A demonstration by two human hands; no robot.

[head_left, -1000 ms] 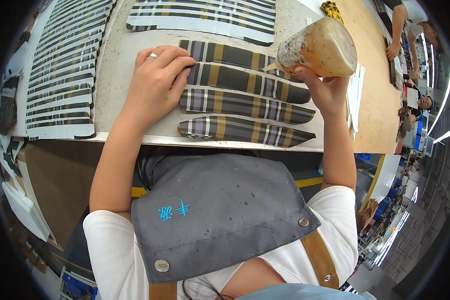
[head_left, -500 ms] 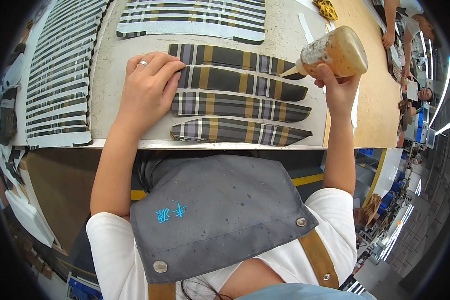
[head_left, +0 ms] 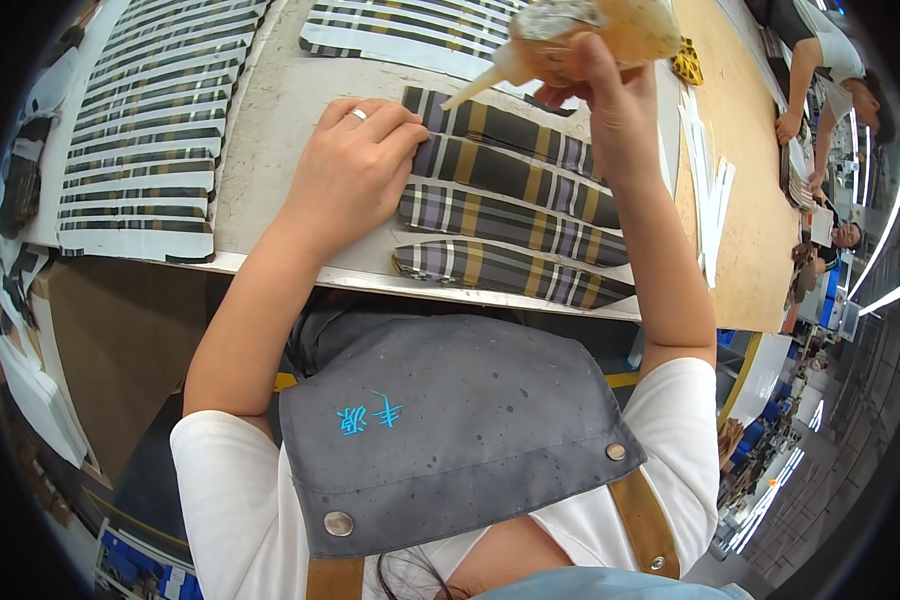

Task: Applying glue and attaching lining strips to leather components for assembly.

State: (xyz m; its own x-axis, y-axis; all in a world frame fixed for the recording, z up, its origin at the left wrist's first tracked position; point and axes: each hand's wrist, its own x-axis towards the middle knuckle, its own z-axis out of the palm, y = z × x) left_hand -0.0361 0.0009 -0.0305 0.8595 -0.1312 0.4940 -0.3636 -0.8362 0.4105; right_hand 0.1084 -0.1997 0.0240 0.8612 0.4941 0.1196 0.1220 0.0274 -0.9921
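Four fabric strips (head_left: 515,225) are laid side by side near the surface's (head_left: 280,110) near edge. A larger sheet (head_left: 135,150) is laid to their left, another sheet (head_left: 410,25) beyond them, and paper strips (head_left: 710,200) to their right.

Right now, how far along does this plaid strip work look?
Looks done: many plaid strips lie in neat rows at the left. In hand: the left hand presses flat on four plaid pieces fanned out at the bench edge, while the right hand holds a squeeze bottle, nozzle aimed at the top piece. Left: I cannot tell which of the four pieces are coated yet.
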